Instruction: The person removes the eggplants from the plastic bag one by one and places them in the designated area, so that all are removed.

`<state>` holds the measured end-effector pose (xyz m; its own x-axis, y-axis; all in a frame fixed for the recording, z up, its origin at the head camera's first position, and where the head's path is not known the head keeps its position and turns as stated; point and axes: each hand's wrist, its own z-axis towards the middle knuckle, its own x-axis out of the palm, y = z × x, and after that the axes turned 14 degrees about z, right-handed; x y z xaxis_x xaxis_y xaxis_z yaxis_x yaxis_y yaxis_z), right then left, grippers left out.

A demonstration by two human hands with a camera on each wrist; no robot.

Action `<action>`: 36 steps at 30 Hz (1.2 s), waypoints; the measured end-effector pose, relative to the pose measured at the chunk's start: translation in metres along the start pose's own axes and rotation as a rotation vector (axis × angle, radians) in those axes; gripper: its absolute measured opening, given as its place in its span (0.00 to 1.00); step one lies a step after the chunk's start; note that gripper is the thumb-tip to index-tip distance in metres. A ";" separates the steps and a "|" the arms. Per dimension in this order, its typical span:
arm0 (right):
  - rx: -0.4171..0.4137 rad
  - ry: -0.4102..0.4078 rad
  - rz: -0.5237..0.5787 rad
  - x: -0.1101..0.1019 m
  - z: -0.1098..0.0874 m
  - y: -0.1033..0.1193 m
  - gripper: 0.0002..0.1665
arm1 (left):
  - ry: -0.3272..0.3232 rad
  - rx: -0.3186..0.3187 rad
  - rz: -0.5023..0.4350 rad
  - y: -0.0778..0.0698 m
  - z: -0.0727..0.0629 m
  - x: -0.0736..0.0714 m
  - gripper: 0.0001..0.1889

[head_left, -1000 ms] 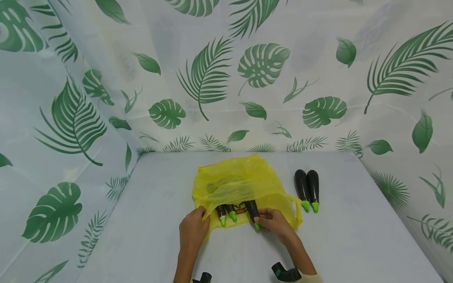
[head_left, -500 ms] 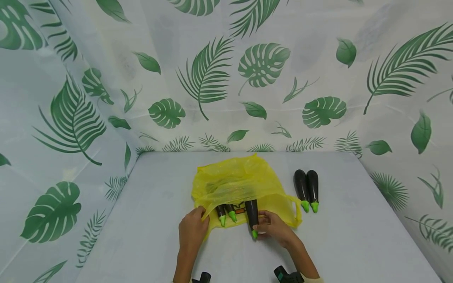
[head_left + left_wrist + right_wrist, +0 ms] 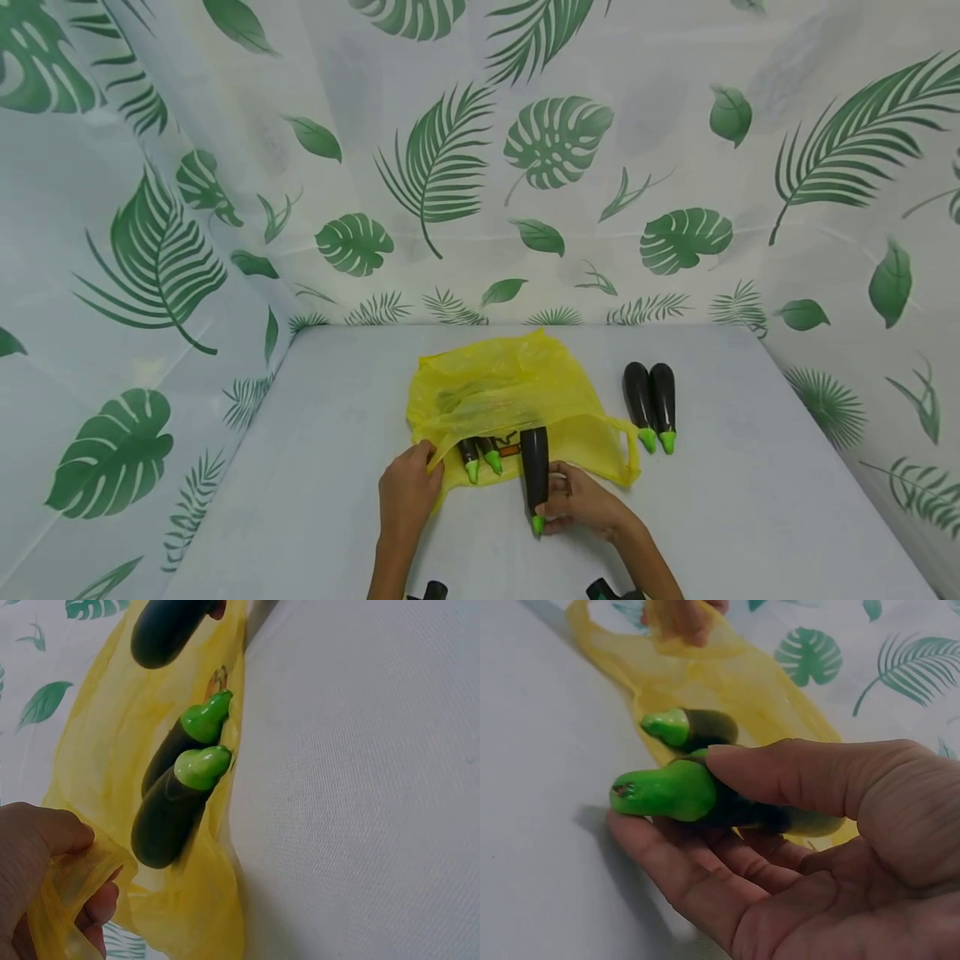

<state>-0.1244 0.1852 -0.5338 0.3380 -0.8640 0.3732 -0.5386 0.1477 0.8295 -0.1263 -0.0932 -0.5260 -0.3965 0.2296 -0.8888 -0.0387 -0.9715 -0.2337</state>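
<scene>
A yellow plastic bag (image 3: pixel 517 375) lies on the table with its mouth toward me. My left hand (image 3: pixel 408 492) pinches the left edge of that mouth and lifts it; thumb and fingers show around the film in the left wrist view. An eggplant (image 3: pixel 535 471) with a bright green cap is in my right hand (image 3: pixel 588 504), gripped near the cap between thumb and fingers. Its dark far end is at the bag's opening. Two more eggplants (image 3: pixel 169 825) lie side by side inside the bag, green caps outward, their far ends under the film in the head view.
To the right of the bag, two eggplants (image 3: pixel 649 408) lie together on the white table (image 3: pixel 735 500), caps toward me. A leaf-patterned sheet (image 3: pixel 480 167) hangs behind and at both sides. The bag's handle loop (image 3: pixel 632 450) spreads out on its right.
My right hand has drawn the eggplant toward me, so much more of its dark body shows outside the bag. The left hand stays on the bag's edge.
</scene>
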 end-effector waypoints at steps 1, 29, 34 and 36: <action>0.006 0.016 0.000 0.000 -0.001 0.000 0.43 | 0.001 0.000 0.001 0.000 0.000 0.000 0.02; -0.185 0.112 -0.199 -0.020 -0.061 0.048 0.39 | -0.015 0.013 0.008 0.000 -0.002 0.004 0.03; -0.248 0.011 -0.228 -0.033 -0.069 0.055 0.40 | -0.010 0.001 0.015 0.001 -0.003 0.003 0.04; -0.264 -0.016 -0.239 -0.038 -0.072 0.057 0.40 | -0.009 -0.002 0.016 0.001 -0.003 0.002 0.04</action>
<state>-0.1122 0.2608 -0.4703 0.4171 -0.8962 0.1512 -0.2271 0.0583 0.9721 -0.1248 -0.0935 -0.5294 -0.4056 0.2136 -0.8887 -0.0308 -0.9750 -0.2203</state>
